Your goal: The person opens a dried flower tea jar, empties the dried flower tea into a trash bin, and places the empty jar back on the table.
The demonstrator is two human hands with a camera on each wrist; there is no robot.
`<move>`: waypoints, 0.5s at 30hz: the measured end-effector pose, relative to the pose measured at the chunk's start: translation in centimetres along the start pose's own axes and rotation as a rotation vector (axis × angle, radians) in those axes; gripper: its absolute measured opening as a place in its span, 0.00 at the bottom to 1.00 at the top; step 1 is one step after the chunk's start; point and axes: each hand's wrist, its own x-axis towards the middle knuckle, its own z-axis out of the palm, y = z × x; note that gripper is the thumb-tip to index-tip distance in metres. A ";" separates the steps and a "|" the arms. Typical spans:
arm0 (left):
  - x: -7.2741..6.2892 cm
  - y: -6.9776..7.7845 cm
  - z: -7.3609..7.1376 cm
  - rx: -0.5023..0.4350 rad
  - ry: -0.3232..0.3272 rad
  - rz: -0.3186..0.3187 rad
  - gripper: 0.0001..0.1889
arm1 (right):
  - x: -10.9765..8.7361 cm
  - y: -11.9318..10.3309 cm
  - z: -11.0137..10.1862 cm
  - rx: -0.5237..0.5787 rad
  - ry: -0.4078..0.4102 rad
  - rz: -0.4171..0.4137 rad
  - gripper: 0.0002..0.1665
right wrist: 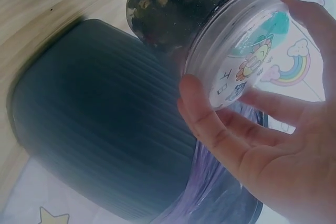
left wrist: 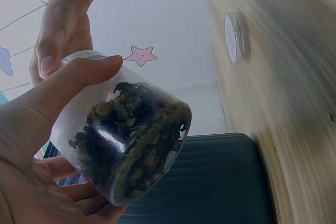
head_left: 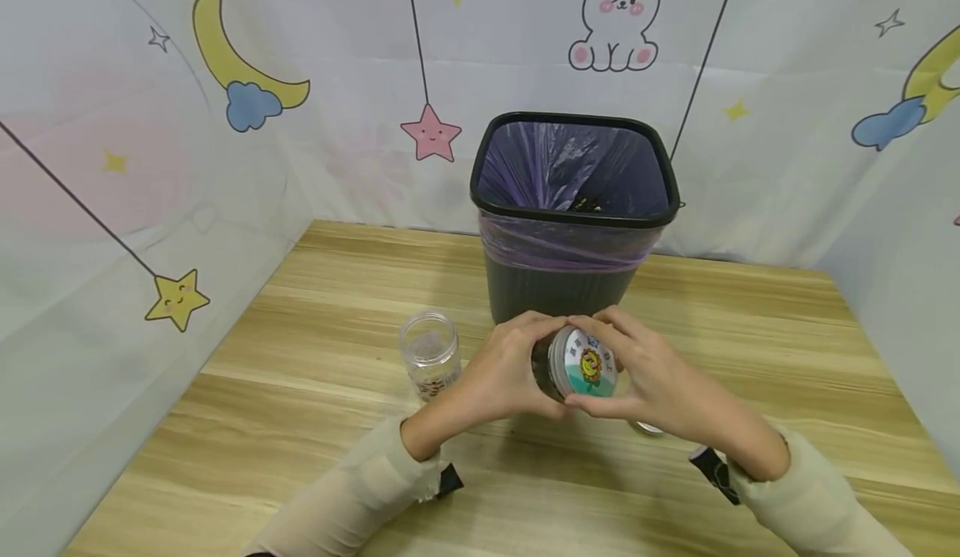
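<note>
A clear plastic jar (left wrist: 131, 135) with dark dried leaves and yellowish bits inside is tilted in front of the bin. My left hand (head_left: 506, 369) grips its body, the thumb along one side and fingers around the other. On the jar sits a lid (head_left: 590, 363) with a sunflower label, and my right hand (head_left: 660, 382) holds this lid by its rim between thumb and fingers. In the right wrist view, the lid's edge (right wrist: 202, 56) lies flush around the jar's mouth.
A dark bin (head_left: 558, 290) with a purple liner stands at the back; a few dark scraps show inside. Left of my hands is an uncovered clear jar (head_left: 429, 344). A second lid (left wrist: 231, 38) lies on the wooden table (head_left: 300, 357). Printed curtains enclose the back and sides.
</note>
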 end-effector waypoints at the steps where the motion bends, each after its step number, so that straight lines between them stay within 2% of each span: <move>1: 0.0 0.0 0.0 0.002 0.000 -0.001 0.48 | 0.0 0.0 0.0 0.000 0.000 -0.005 0.43; 5: 0.1 0.0 0.0 0.003 -0.015 -0.006 0.47 | 0.1 0.2 -0.2 0.002 -0.011 -0.057 0.45; 11: 0.1 -0.1 -0.1 -0.002 -0.048 -0.023 0.47 | 0.2 0.7 -0.5 0.005 -0.024 -0.190 0.49; 15: 0.1 -0.1 -0.1 -0.016 -0.072 -0.037 0.48 | 0.4 0.8 -0.5 0.012 -0.043 -0.239 0.49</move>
